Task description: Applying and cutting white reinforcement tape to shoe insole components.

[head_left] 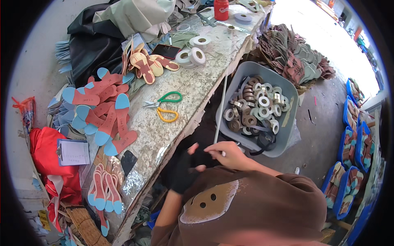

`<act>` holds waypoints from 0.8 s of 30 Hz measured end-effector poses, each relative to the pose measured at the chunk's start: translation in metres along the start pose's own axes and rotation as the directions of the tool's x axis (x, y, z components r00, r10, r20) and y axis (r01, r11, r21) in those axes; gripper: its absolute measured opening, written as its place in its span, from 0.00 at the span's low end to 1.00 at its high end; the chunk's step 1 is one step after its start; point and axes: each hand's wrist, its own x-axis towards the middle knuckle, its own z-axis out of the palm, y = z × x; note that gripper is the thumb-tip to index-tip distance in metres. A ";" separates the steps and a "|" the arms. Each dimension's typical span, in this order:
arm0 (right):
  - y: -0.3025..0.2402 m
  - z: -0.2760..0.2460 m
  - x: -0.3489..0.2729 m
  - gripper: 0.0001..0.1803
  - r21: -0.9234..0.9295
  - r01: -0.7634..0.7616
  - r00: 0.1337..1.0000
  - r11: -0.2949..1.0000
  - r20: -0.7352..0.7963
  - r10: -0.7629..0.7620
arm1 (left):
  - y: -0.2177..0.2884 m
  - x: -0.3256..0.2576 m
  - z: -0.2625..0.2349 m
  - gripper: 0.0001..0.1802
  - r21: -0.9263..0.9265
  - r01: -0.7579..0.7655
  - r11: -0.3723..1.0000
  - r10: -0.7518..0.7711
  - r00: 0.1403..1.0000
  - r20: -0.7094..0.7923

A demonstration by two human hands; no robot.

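Observation:
My right hand (228, 154) pinches the lower end of a thin white rod (220, 115), which runs up along the table edge beside the grey bin (246, 74). My left hand (186, 166) wears a black fingerless glove and sits just left of the right hand, fingers curled in front of dark material. What it holds, if anything, is hidden. Both hands hover over the gap between the worktable (184, 88) and the bin, above my brown shirt.
Green- and yellow-handled scissors (164, 105) lie on the table. Red insoles with blue ends (102, 106) are piled at its left, white tape rolls (193, 55) and a phone (165, 51) further back. The bin holds several tape rolls. Blue crates (353, 139) stand at the right.

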 end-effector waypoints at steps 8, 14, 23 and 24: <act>-0.064 -0.014 0.024 0.12 0.205 0.200 0.980 0.958 -0.040 -0.196 | 0.028 -0.050 0.027 0.14 -0.567 0.137 0.812 -0.115 0.991 0.074; -0.006 -0.026 0.070 0.13 -0.550 0.508 0.860 0.663 0.285 -0.422 | 0.056 -0.139 -0.032 0.14 -0.527 0.119 0.842 -0.186 0.979 -0.077; 0.079 -0.177 0.189 0.16 -0.888 0.258 0.929 0.380 0.120 -0.351 | 0.013 -0.230 -0.072 0.18 -0.789 -0.039 0.613 0.040 0.999 -0.018; 0.084 -0.204 0.197 0.15 -0.921 0.134 0.972 0.366 0.051 -0.228 | 0.012 -0.230 -0.076 0.18 -0.795 -0.039 0.605 0.040 0.999 -0.019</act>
